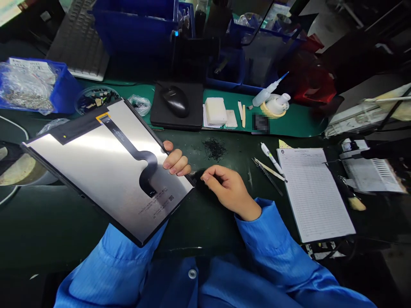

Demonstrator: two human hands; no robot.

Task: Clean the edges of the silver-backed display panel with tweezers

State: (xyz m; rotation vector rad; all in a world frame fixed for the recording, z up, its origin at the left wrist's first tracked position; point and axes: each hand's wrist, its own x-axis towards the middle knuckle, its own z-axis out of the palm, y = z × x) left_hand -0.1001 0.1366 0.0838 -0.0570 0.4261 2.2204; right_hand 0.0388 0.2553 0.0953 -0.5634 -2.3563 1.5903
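Silver panel (90, 158), left hand (176, 161) pinching its three-o'clock edge; right hand (228, 188), fingertips together: likely edge work, needing steadiness.

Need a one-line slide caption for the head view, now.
Left hand grips a silver-backed panel with a black ribbon cable; the curled right hand is near the panel's corner.

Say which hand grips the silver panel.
The left hand, curled over an edge of the silver panel; the right hand sits beside one corner.
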